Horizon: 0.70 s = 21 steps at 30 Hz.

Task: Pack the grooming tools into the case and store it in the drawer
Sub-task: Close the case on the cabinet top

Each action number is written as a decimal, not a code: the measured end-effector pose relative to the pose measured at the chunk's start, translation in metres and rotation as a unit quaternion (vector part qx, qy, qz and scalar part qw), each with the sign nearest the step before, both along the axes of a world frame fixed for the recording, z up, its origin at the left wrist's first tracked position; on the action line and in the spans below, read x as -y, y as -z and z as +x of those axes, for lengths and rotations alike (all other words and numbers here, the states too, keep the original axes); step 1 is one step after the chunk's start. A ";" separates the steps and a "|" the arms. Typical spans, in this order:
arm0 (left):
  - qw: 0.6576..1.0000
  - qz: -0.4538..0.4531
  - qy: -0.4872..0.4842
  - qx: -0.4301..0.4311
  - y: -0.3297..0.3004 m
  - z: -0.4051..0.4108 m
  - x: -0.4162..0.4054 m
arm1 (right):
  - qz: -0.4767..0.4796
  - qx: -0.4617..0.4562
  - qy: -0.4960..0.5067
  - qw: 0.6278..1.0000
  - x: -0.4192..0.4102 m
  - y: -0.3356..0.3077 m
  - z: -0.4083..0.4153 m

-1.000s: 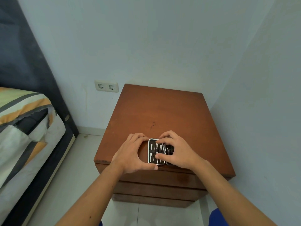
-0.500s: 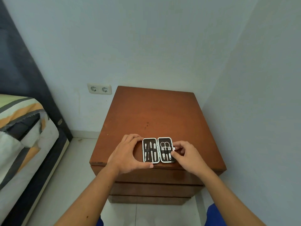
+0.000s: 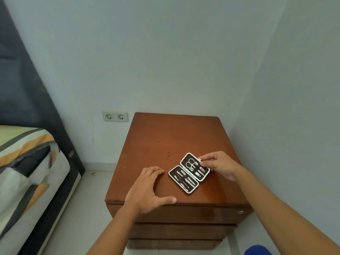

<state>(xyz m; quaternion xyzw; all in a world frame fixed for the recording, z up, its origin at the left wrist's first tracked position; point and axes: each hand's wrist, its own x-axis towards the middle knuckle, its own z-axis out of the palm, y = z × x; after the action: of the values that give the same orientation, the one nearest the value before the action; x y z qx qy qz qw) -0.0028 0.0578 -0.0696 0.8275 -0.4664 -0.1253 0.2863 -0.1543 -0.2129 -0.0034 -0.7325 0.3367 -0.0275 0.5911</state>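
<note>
Pinching the clasp of the open case (image 3: 189, 172) on the nightstand (image 3: 165, 137), my right hand (image 3: 219, 165) grips it. My left hand (image 3: 148, 188) rests released, flat beside it.

Around your work spot: bed, socket, corner walls

To your left you have a bed (image 3: 27, 162) with a striped cover in white, grey and orange, set against a dark padded headboard (image 3: 24, 89). On the pale wall (image 3: 165, 52) ahead, a white double socket (image 3: 115, 116) sits low, just left of the wooden unit. A second pale wall (image 3: 294, 107) closes the corner on your right, and light floor tiles (image 3: 82, 208) run below.
</note>
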 end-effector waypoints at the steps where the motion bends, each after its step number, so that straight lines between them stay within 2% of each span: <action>1: 1.000 0.000 -0.002 -0.001 0.000 0.000 0.000 | -0.018 -0.002 0.001 1.000 0.004 -0.005 0.006; 5: 1.000 -0.004 -0.006 -0.005 -0.003 0.002 0.001 | -0.138 -0.011 -0.070 0.988 0.003 -0.022 0.024; 9: 1.000 -0.012 -0.006 -0.003 -0.003 0.003 0.001 | -0.266 -0.035 -0.199 0.942 -0.017 -0.016 0.023; 12: 1.000 -0.014 -0.002 0.002 -0.002 0.003 0.002 | -0.336 -0.065 -0.214 0.915 -0.026 0.009 0.010; 18: 1.000 -0.020 -0.002 -0.001 0.000 0.005 0.002 | -0.326 0.011 -0.161 0.931 -0.034 0.038 -0.009; 21: 0.997 -0.056 -0.021 -0.047 0.000 0.005 0.002 | -0.314 0.041 -0.167 0.934 -0.046 0.044 -0.012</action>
<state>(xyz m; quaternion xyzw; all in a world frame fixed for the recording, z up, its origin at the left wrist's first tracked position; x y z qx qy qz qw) 0.0024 0.0556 -0.0695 0.8130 -0.4410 -0.1322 0.3565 -0.1658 -0.1665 -0.0476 -0.9247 0.1588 -0.0627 0.3402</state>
